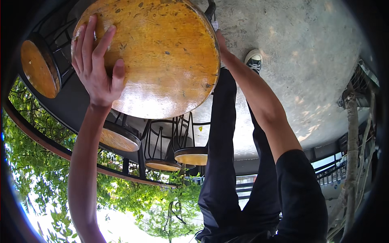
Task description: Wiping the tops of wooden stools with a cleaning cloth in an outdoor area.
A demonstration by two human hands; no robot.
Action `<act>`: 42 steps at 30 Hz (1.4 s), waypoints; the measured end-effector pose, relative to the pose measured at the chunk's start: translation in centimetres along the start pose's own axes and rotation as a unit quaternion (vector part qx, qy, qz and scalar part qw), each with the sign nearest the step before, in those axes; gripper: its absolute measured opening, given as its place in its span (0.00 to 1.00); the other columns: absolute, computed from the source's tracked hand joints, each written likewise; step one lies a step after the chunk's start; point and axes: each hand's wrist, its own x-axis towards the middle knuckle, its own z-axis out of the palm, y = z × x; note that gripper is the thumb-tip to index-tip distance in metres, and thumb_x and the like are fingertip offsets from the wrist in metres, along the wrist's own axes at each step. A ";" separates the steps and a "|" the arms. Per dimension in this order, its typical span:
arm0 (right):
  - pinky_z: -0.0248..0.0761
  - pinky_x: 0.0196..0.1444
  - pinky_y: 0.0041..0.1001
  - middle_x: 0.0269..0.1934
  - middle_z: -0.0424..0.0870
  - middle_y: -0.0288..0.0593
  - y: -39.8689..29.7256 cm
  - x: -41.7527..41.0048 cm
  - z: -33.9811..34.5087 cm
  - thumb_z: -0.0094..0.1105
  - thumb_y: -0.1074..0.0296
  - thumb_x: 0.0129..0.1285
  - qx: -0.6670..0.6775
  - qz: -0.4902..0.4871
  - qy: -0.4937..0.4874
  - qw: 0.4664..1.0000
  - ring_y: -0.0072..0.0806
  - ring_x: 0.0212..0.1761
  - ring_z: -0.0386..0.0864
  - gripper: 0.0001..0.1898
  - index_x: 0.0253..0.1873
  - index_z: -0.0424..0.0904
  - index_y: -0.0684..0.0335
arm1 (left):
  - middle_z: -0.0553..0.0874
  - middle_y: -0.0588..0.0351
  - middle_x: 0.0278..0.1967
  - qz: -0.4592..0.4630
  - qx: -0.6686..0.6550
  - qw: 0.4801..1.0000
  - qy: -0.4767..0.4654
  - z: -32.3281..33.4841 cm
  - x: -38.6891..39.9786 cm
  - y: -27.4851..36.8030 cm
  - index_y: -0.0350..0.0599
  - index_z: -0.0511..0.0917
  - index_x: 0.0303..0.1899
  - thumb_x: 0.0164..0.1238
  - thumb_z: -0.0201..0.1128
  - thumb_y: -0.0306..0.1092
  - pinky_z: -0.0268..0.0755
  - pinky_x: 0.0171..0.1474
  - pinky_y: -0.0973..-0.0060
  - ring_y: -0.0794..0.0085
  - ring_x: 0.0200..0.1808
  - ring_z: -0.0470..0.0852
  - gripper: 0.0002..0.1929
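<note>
Right in front of me is a round wooden stool seat (164, 54), its yellow-brown varnish scratched and chipped. My left hand (97, 63) lies palm down on its left part, fingers spread and the thumb pointing inward. Past the right rim reaches my right hand (222, 44), whose fingers are mostly hidden behind the seat. A small whitish thing (215, 25) shows at those fingers; whether it is held is unclear. Just beyond it, a dark metal stool leg (210, 10) sticks out from under the seat. The remaining underside is out of sight.
Similar stools with dark metal frames stand around: one at the far left (39, 68), another below the seat (120, 139), and more beside my leg (193, 158). My shoe (254, 62) is on the concrete floor (301, 60). A railing (45, 141) borders green foliage. A trunk (351, 136) rises at right.
</note>
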 end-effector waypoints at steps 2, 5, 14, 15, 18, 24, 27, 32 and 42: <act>0.78 0.49 0.59 0.44 0.85 0.77 -1.5 3.1 -0.8 0.55 0.49 0.78 -0.064 -0.007 0.022 0.998 0.72 0.48 0.83 0.25 0.55 0.66 0.71 | 0.74 0.46 0.76 0.002 -0.002 1.000 -0.002 0.3 0.0 0.1 0.55 0.79 0.70 0.82 0.44 0.59 0.53 0.78 0.52 0.51 0.77 0.69 0.29; 0.79 0.51 0.59 0.44 0.86 0.74 -6.4 7.0 -0.8 0.55 0.50 0.77 -0.051 -0.086 0.045 0.994 0.72 0.48 0.84 0.24 0.56 0.67 0.70 | 0.74 0.46 0.76 0.003 0.006 1.000 -0.026 -0.9 -0.4 -0.3 0.54 0.79 0.70 0.82 0.44 0.59 0.53 0.79 0.52 0.51 0.78 0.68 0.29; 0.77 0.47 0.58 0.40 0.86 0.70 -4.2 2.2 -1.0 0.55 0.57 0.77 -0.037 -0.080 0.092 0.992 0.70 0.46 0.83 0.16 0.48 0.75 0.68 | 0.74 0.46 0.75 -0.004 0.014 0.999 -0.031 -1.0 0.0 0.2 0.53 0.78 0.70 0.83 0.43 0.60 0.53 0.78 0.53 0.51 0.78 0.69 0.30; 0.77 0.45 0.57 0.37 0.85 0.69 -3.0 1.5 -1.5 0.56 0.58 0.77 -0.037 -0.071 0.091 0.993 0.69 0.45 0.83 0.15 0.46 0.76 0.69 | 0.74 0.45 0.76 -0.003 0.016 1.000 -0.026 -0.5 0.2 0.4 0.53 0.78 0.70 0.84 0.42 0.60 0.53 0.78 0.53 0.50 0.77 0.69 0.30; 0.75 0.45 0.56 0.36 0.84 0.70 -0.8 0.0 -2.3 0.56 0.56 0.78 -0.044 -0.081 0.105 0.990 0.67 0.45 0.84 0.18 0.42 0.79 0.69 | 0.73 0.45 0.76 -0.002 0.011 1.000 -0.025 -0.2 0.7 0.7 0.53 0.77 0.71 0.84 0.42 0.60 0.53 0.79 0.52 0.50 0.78 0.68 0.30; 0.79 0.43 0.44 0.36 0.88 0.60 3.2 -3.4 -8.2 0.55 0.53 0.80 0.092 0.036 0.056 0.994 0.51 0.40 0.88 0.21 0.48 0.82 0.70 | 0.69 0.40 0.78 0.005 0.012 0.998 -0.063 -0.3 0.9 1.3 0.45 0.72 0.73 0.83 0.44 0.54 0.51 0.80 0.49 0.43 0.79 0.64 0.30; 0.83 0.56 0.34 0.50 0.89 0.44 -0.4 -9.6 -9.8 0.48 0.53 0.85 0.391 0.225 -0.107 0.886 0.30 0.47 0.88 0.22 0.62 0.78 0.69 | 0.69 0.39 0.78 0.006 0.027 0.997 -0.079 -1.7 0.7 0.8 0.45 0.72 0.73 0.83 0.43 0.54 0.51 0.80 0.48 0.42 0.79 0.64 0.29; 0.84 0.59 0.34 0.53 0.88 0.44 -2.4 -15.2 -12.6 0.45 0.61 0.86 0.525 0.306 -0.281 0.742 0.29 0.51 0.88 0.17 0.63 0.76 0.69 | 0.69 0.43 0.78 -0.002 0.009 0.999 -0.052 -0.7 0.4 0.9 0.52 0.73 0.73 0.83 0.43 0.57 0.50 0.80 0.50 0.49 0.79 0.65 0.29; 0.87 0.50 0.39 0.44 0.89 0.42 -8.0 -12.4 -3.2 0.43 0.62 0.84 0.643 0.348 -0.180 0.658 0.34 0.42 0.89 0.15 0.54 0.81 0.62 | 0.69 0.42 0.78 -0.001 0.020 0.997 -0.069 -1.5 0.5 0.4 0.50 0.73 0.73 0.83 0.43 0.58 0.49 0.80 0.48 0.46 0.79 0.64 0.30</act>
